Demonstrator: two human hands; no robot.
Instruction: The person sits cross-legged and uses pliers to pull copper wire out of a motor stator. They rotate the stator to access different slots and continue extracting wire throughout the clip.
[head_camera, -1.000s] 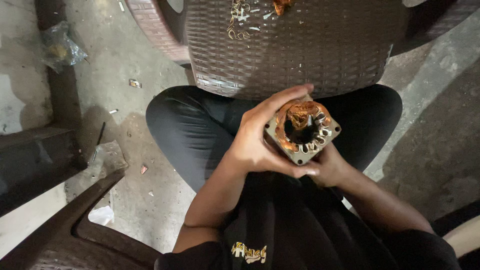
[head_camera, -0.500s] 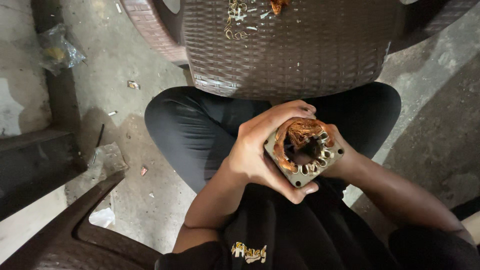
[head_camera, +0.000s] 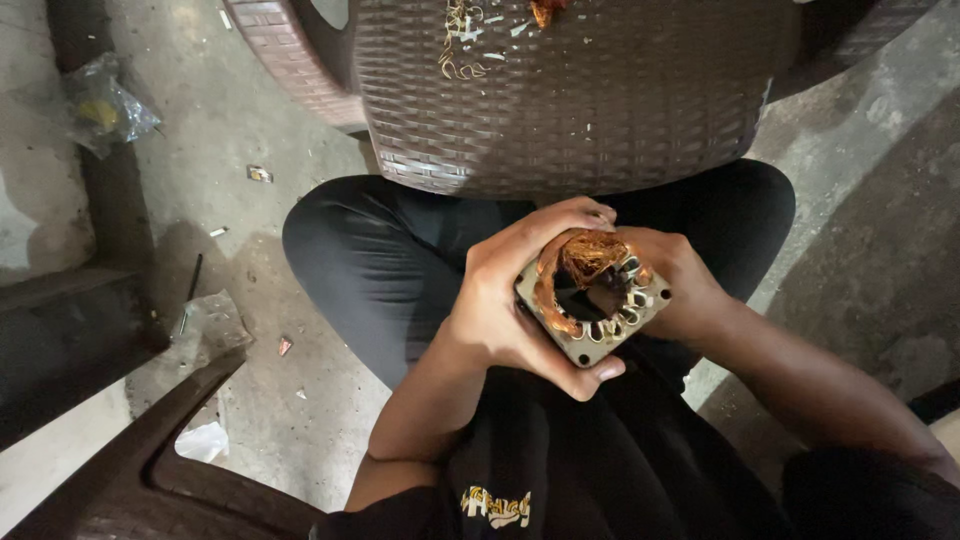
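Observation:
A square metal motor stator (head_camera: 592, 305) with orange copper winding in its round bore sits over my lap. My left hand (head_camera: 510, 300) wraps its left side, fingers over the top edge and thumb under the bottom corner. My right hand (head_camera: 672, 285) grips its right side from behind, fingers mostly hidden by the stator. The copper wire bulges out at the top left of the bore.
A brown woven plastic stool (head_camera: 560, 100) stands just beyond my knees, with loose copper wire scraps (head_camera: 462, 40) on top. Another brown plastic chair (head_camera: 150, 470) is at lower left. Concrete floor with a plastic bag (head_camera: 105, 110) and small litter lies to the left.
Both hands and the stator have shifted slightly down and right, and the stator has been turned a little in the hands. The grip stays the same.

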